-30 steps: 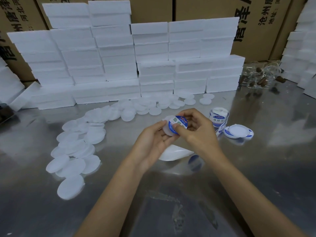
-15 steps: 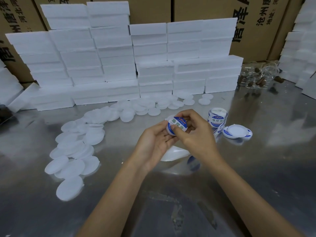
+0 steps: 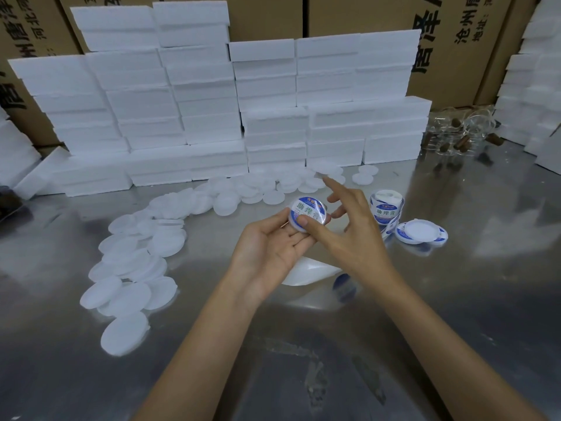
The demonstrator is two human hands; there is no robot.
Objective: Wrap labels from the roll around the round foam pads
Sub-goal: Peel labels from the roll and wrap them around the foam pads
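Observation:
A round white foam pad (image 3: pixel 307 214) with a blue-rimmed label on its face lies on the fingers of my left hand (image 3: pixel 273 250), palm up. My right hand (image 3: pixel 349 226) presses its thumb on the label's lower edge, with the other fingers spread and lifted above the pad. The label roll (image 3: pixel 387 208) stands just right of my right hand. A labelled pad (image 3: pixel 420 233) lies flat beside the roll. Several bare foam pads (image 3: pixel 133 268) lie scattered in a curve across the left of the metal table (image 3: pixel 455 299).
Stacks of white foam blocks (image 3: pixel 212 101) line the back of the table, with more at the right edge (image 3: pixel 534 86). Cardboard boxes (image 3: pixel 455 41) stand behind. Clear glass bottles (image 3: pixel 458 132) lie at the back right. A white backing strip (image 3: pixel 306 270) lies under my hands.
My right fingers have let go of the pad and spread upward, leaving only the thumb on the label. The pad now faces up on my left fingers, label fully showing.

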